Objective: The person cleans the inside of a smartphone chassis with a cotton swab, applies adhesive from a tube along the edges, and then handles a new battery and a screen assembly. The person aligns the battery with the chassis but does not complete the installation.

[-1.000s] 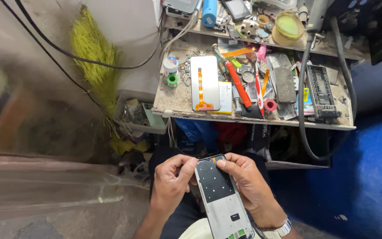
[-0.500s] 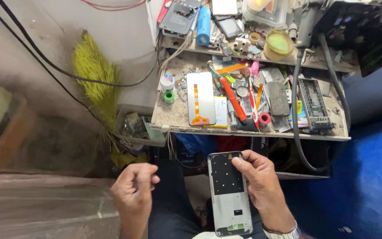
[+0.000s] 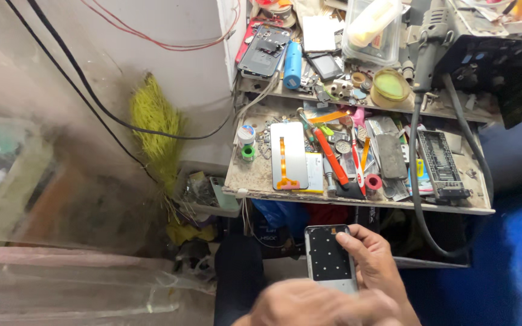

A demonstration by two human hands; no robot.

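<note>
My right hand [image 3: 374, 261] grips an opened phone body [image 3: 328, 256] by its right edge and holds it upright in front of me, below the bench. The dark inner side with small dots faces me. Low in the view, my left hand [image 3: 309, 305] is a blur that crosses in front of the phone's lower end. I cannot tell whether its fingers are closed or touch the phone. On the workbench [image 3: 357, 204] above lies a white screen panel [image 3: 288, 156] with an orange flex cable, well apart from both hands.
The bench is crowded with a red-handled screwdriver [image 3: 333, 158], tape rolls, tweezers and phone parts. A thick black hose [image 3: 417, 181] hangs over its front edge. A grey tray [image 3: 203, 193] and yellow bristles [image 3: 152, 133] sit at the left, by clear plastic sheeting [image 3: 61, 284].
My left hand, off the phone half a second ago, has swept right across its lower end. The phone has stayed in my right hand. The camera has tilted up toward the bench.
</note>
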